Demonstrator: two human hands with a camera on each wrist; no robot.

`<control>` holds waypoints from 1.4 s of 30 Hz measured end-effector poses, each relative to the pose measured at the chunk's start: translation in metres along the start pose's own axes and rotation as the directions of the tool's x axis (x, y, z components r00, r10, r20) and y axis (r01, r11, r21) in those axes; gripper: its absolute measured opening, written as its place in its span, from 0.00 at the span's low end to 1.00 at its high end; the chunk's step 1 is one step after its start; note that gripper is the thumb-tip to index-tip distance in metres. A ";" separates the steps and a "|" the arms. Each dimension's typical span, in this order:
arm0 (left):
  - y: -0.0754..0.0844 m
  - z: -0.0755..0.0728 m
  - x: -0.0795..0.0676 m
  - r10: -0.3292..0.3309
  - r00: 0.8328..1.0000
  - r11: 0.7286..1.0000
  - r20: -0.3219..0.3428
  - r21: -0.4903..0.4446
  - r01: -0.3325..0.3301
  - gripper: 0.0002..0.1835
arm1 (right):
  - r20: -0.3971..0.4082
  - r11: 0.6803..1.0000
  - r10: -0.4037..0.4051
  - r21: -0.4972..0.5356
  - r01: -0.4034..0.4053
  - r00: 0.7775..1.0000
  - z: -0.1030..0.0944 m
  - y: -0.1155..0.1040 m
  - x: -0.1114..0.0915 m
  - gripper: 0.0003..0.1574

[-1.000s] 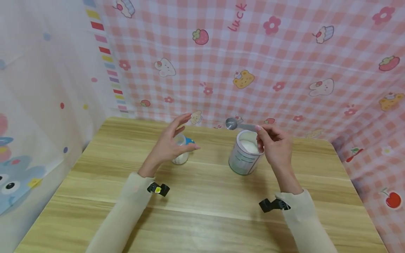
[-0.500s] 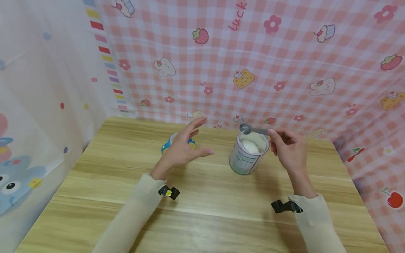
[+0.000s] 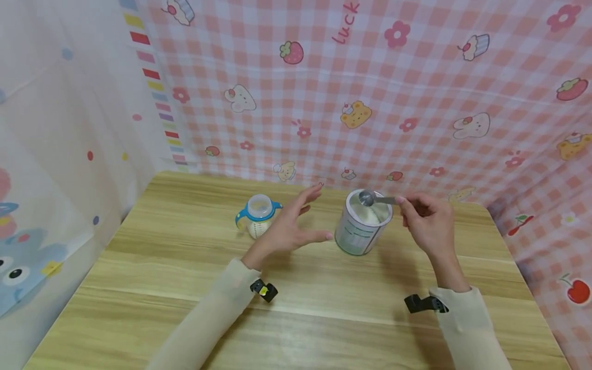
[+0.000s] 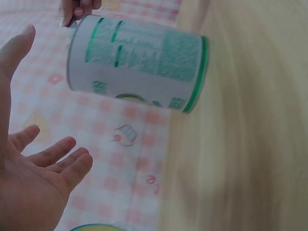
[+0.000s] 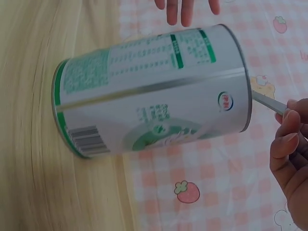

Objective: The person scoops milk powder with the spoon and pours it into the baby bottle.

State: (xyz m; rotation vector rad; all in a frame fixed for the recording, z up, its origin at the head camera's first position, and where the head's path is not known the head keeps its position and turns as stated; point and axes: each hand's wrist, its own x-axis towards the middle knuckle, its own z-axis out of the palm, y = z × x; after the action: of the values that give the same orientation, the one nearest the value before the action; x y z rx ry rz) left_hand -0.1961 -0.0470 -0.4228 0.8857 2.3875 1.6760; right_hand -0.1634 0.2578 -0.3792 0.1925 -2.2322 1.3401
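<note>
My right hand (image 3: pixel 427 221) pinches the handle of a metal measuring spoon (image 3: pixel 367 198), whose bowl hangs over the mouth of an open can (image 3: pixel 358 236) of white powder. In the right wrist view the spoon's handle (image 5: pixel 269 102) runs from my fingertips behind the can's rim. My left hand (image 3: pixel 291 226) is in the air left of the can, fingers spread and apart from it, holding nothing. Behind that hand stands a baby bottle (image 3: pixel 260 210) with blue handles and no lid on top; white contents show low in it, and its lower right side is hidden.
The can and bottle stand on a wooden table (image 3: pixel 305 318). A pink checked cloth (image 3: pixel 296 103) hangs right behind the table's back edge, and a white printed curtain (image 3: pixel 83 128) hangs on the left.
My left hand has moved right, away from the bottle toward the can, uncovering the bottle. My right hand has moved right with the spoon, bringing its bowl over the can's mouth.
</note>
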 end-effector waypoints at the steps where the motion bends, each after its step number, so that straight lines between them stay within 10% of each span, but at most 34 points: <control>1: -0.001 0.003 0.001 -0.013 1.000 1.000 0.003 -0.002 0.013 0.56 | 0.004 1.000 -0.018 -0.021 0.018 1.000 0.000 0.001 0.000 0.08; 9: -0.011 0.022 0.006 -0.056 0.998 0.998 0.025 -0.019 0.056 0.57 | 0.059 0.965 -0.201 -0.162 0.208 0.978 0.002 0.006 0.000 0.04; 17: -0.021 0.038 0.014 -0.046 0.998 0.998 0.049 -0.042 0.048 0.57 | 0.149 0.850 -0.409 -0.296 0.435 0.900 0.007 0.007 0.003 0.04; 42: -0.034 0.076 0.044 -0.042 0.998 0.998 0.050 -0.042 0.044 0.54 | 0.386 0.635 -0.511 -0.433 0.640 0.768 0.006 0.005 0.007 0.03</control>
State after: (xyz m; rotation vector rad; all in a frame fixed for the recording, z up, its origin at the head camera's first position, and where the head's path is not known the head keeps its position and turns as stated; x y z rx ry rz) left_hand -0.2159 0.0309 -0.4720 0.8523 2.3125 1.6643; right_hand -0.1734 0.2563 -0.3818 0.8180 -2.3310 0.3132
